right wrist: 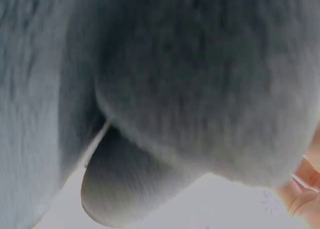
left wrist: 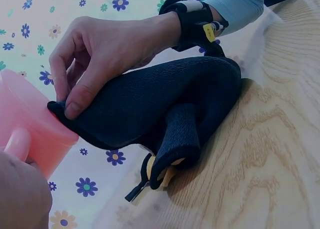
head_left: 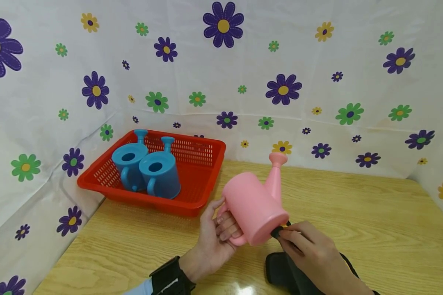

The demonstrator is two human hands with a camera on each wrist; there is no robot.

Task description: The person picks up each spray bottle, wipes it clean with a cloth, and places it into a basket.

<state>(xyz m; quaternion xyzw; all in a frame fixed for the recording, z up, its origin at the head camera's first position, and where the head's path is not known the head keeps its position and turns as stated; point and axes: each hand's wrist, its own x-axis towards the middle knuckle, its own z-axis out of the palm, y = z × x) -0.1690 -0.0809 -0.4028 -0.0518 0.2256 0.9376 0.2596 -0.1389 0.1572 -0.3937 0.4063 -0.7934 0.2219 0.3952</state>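
A pink watering can [head_left: 252,207] is held tilted off the table, its base turned toward the lower right and its spout pointing up. My left hand [head_left: 215,235] grips it by the handle, with fingers curled through the loop. At the can's base, my right hand [head_left: 311,250] pinches the edge of a soft black cloth glove [left wrist: 150,99] between thumb and fingers. That edge touches or overlaps the base's rim. The glove hangs down to the table and shows yellow lining at an opening. Its rounded, finger-like lobes [right wrist: 200,89] fill most of the right wrist view.
A red plastic basket [head_left: 193,209] with slotted walls stands at the back left. Two blue watering cans [head_left: 166,176] stand upright in its left part. Beneath is a wood-grain table [head_left: 373,229], with a white flower-patterned cloth [head_left: 221,73] behind and at the sides.
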